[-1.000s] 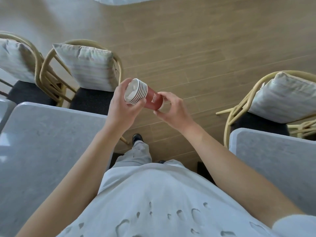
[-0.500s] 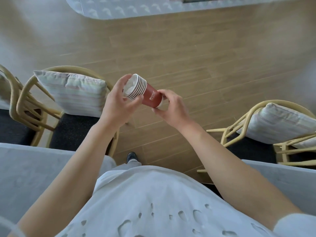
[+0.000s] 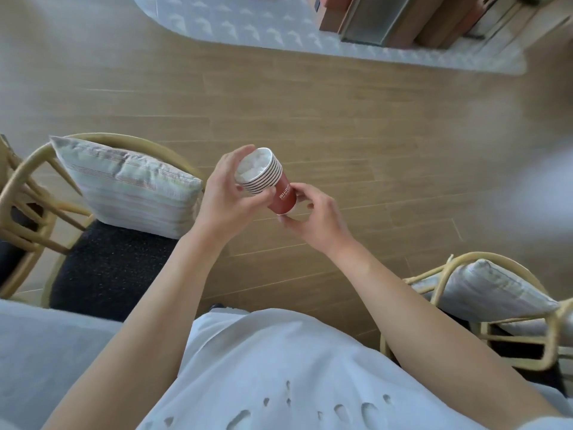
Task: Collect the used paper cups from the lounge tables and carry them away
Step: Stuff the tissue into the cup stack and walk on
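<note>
A stack of several nested red paper cups (image 3: 279, 189) with white rims is held tilted in front of my chest, above the wooden floor. Crumpled white paper fills the top cup. My left hand (image 3: 228, 197) wraps around the rim end of the stack. My right hand (image 3: 313, 217) pinches the base end with its fingertips. Both hands grip the same stack.
A rattan chair (image 3: 34, 193) with a striped cushion (image 3: 124, 184) and dark seat stands at the left. Another cushioned rattan chair (image 3: 483, 290) is at the right. A grey tabletop (image 3: 40, 352) lies at the lower left. A white patterned rug (image 3: 279, 29) with furniture on it lies ahead.
The view has moved forward: the tables slid down and out of sight, and the rug and furniture ahead came into view. The cup stack stays in both hands, tilted more upright.
</note>
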A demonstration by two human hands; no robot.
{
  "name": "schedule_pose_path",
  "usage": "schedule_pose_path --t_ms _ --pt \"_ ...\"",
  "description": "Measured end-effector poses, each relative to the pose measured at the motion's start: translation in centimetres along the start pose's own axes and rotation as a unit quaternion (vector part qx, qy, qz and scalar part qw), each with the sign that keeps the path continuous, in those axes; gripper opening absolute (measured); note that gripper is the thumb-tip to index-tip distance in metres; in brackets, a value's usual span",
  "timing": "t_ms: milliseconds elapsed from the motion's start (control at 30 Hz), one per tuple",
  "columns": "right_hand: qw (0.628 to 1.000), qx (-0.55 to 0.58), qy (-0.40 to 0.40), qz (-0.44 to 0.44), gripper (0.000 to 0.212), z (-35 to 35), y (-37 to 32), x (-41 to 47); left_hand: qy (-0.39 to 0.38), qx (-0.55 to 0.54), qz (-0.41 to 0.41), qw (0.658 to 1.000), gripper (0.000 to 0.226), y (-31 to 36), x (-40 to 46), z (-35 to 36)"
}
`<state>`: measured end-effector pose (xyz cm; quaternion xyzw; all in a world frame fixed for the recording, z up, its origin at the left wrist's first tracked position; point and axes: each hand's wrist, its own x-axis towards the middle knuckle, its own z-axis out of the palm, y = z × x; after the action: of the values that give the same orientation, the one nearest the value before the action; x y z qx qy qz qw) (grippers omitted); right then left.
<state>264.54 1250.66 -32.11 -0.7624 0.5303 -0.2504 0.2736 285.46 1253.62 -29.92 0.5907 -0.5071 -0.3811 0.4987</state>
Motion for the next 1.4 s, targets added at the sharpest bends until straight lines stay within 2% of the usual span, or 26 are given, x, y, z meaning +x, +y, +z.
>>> schedule_pose_path --t_ms 267,533,733,967,1200,1400 --pt "1.0 0.016 -0.001 0.007 0.057 -1.0 1.1 6.1 -0.002 0.003 -0.012 1.0 0.069 0.0 7.0 0.7" --pt "0.996 0.079 -0.03 0.004 0.059 -2.3 6.7 15.2 0.038 0.057 -0.025 0.997 0.069 0.5 13.5 4.8" --pt "0.993 0.089 -0.056 -0.058 0.058 -6.8 12.0 24.0 0.084 0.078 -0.036 0.993 0.067 2.4 20.1 10.5" --pt "0.987 0.102 -0.045 -0.119 0.055 -12.0 15.3 31.4 0.122 0.145 -0.033 0.981 0.066 6.1 27.0 15.4" --pt "0.979 0.137 -0.067 -0.132 0.054 -12.3 15.3 36.6 0.175 0.173 -0.03 0.969 0.069 6.6 31.1 15.5" --pt "0.979 0.132 -0.079 -0.131 0.053 -10.6 15.0 41.9 0.19 0.146 -0.014 0.971 0.069 4.9 36.7 13.5"
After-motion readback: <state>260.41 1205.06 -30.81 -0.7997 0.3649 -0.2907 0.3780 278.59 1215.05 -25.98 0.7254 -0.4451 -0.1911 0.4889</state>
